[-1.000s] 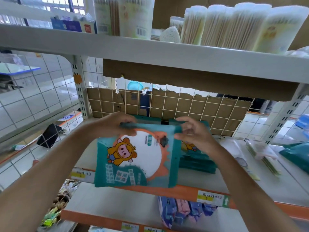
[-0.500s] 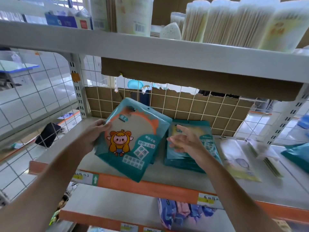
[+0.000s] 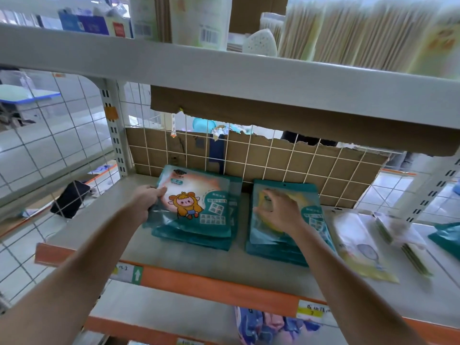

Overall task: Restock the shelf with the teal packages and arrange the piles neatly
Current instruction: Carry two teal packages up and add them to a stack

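Observation:
Two piles of teal packages lie side by side on the grey shelf (image 3: 189,257), against the wire-grid back. The left pile (image 3: 199,220) has on top a package printed with a cartoon child in a yellow hood. My left hand (image 3: 149,199) grips that top package at its left edge, thumb on top. The right pile (image 3: 296,242) lies a short gap away. My right hand (image 3: 277,211) rests on its top package with the fingers spread and slightly bent.
Pale yellow and white flat packs (image 3: 361,247) lie right of the piles, and another teal package (image 3: 445,237) sits at the far right edge. Cotton-swab tubs (image 3: 348,28) fill the shelf above. Torn cardboard (image 3: 261,160) backs the grid. A lower shelf holds purple packs (image 3: 261,324).
The package held upright in both hands has been laid flat onto the left pile. My right hand let go of it and moved onto the right pile.

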